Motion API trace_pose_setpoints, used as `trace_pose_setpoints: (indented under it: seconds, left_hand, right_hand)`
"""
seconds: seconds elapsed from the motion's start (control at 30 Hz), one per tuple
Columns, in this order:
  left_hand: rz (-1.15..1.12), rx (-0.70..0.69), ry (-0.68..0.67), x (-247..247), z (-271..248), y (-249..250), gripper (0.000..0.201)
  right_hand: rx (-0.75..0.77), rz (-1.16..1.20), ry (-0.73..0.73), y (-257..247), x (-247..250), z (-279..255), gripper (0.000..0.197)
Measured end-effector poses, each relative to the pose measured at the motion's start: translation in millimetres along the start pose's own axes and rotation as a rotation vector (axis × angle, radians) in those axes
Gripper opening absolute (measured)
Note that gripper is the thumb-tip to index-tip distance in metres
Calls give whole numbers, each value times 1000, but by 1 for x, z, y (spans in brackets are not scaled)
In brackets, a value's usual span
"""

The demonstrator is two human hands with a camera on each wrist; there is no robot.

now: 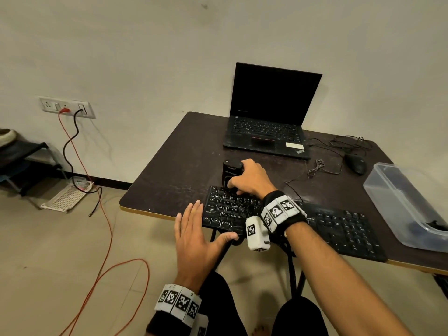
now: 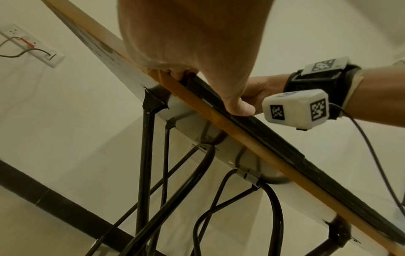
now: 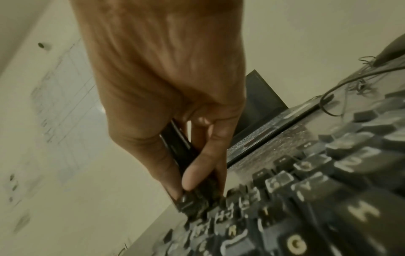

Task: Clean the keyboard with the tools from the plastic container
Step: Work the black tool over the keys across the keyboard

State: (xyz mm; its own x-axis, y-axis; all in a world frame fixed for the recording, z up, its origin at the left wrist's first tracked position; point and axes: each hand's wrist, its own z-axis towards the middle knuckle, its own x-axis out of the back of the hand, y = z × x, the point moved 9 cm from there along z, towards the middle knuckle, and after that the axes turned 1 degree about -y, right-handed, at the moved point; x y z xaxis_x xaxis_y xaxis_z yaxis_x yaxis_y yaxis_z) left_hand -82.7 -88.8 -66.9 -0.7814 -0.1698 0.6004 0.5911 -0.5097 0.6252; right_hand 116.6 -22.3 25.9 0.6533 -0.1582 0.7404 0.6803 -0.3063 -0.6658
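A black keyboard (image 1: 339, 229) lies along the front edge of the dark table (image 1: 184, 156). My right hand (image 1: 252, 180) grips a black cylindrical cleaning tool (image 1: 230, 172), held upright with its brush tip down on the keyboard's top-left key rows. In the right wrist view, the fingers (image 3: 197, 173) pinch the tool (image 3: 179, 152) just above the keys (image 3: 306, 216). My left hand (image 1: 194, 234) lies flat at the keyboard's left end, fingers straight and thumb against its front edge. From below, the left thumb (image 2: 238, 109) presses the keyboard's front edge (image 2: 274, 138).
A clear plastic container (image 1: 407, 207) stands at the right edge with something dark at its near end. An open laptop (image 1: 266, 132) sits at the back, a wired mouse (image 1: 356, 163) and loose cables to its right. Cables trail over the floor on the left.
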Motion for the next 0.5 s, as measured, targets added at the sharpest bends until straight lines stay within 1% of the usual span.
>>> trace_pose_setpoints:
  seconds: [0.03, 0.07, 0.13, 0.17, 0.27, 0.3, 0.37, 0.4, 0.5]
  left_hand:
    - [0, -2, 7, 0, 0, 0, 117]
    - [0, -1, 11, 0, -1, 0, 118]
    - [-2, 8, 8, -1, 0, 0, 119]
    - [-1, 11, 3, -1, 0, -1, 119]
    - [-1, 15, -6, -2, 1, -3, 118]
    - [3, 17, -17, -2, 0, -3, 118]
    - [3, 26, -23, -3, 0, -5, 119]
    - [2, 28, -27, -3, 0, -4, 119]
    - [0, 32, -31, -2, 1, -4, 120]
  right_hand:
    - [-10, 21, -30, 3, 0, 0, 19]
    - [-19, 52, -30, 6, 2, 0, 19]
    - [-17, 50, 28, 9, 11, -3, 18]
    - [-4, 33, 34, 9, 11, -5, 17]
    - [28, 16, -52, 5, 1, -10, 20]
    - [20, 22, -47, 8, 1, -10, 19]
    - [19, 34, 21, 9, 7, -11, 16]
    - [24, 45, 24, 9, 7, -11, 17]
    - [35, 44, -62, 7, 0, -14, 20]
